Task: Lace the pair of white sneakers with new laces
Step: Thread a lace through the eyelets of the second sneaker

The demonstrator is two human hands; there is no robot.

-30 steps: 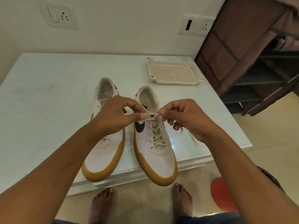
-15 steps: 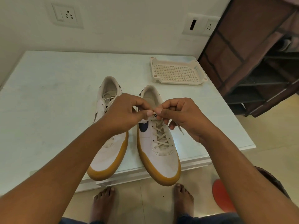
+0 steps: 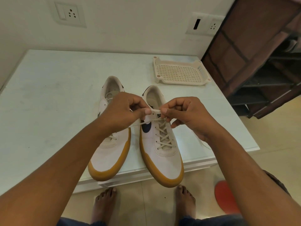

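At centre frame on the worktop (image 3: pixel 48 103), the right-side sneaker (image 3: pixel 166 162) was laced to its top. The left hand (image 3: pixel 123 111) and right hand (image 3: pixel 184 115) each pinched the lace (image 3: pixel 155 110) above its tongue, probably tying. The left-side sneaker (image 3: pixel 107 155) looked laced, though partly hidden.

A white low-top left sneaker (image 3: pixel 108 158) with a tan gum sole stands upright on the pale table (image 3: pixel 48 98), toe at the near edge. Its eyelets are mostly hidden behind a forearm, and only a little cream lacing shows. Just beside it and parallel stands the matching right sneaker (image 3: pixel 164 162), which has a dark blue swoosh on its inner side and a toe poking past the table edge. Its cream flat lace (image 3: pixel 164 136) criss-crosses up the eyelets, and the top stretch, above the tongue, is pinched between the left hand (image 3: pixel 125 111) and the right hand (image 3: pixel 184 111).
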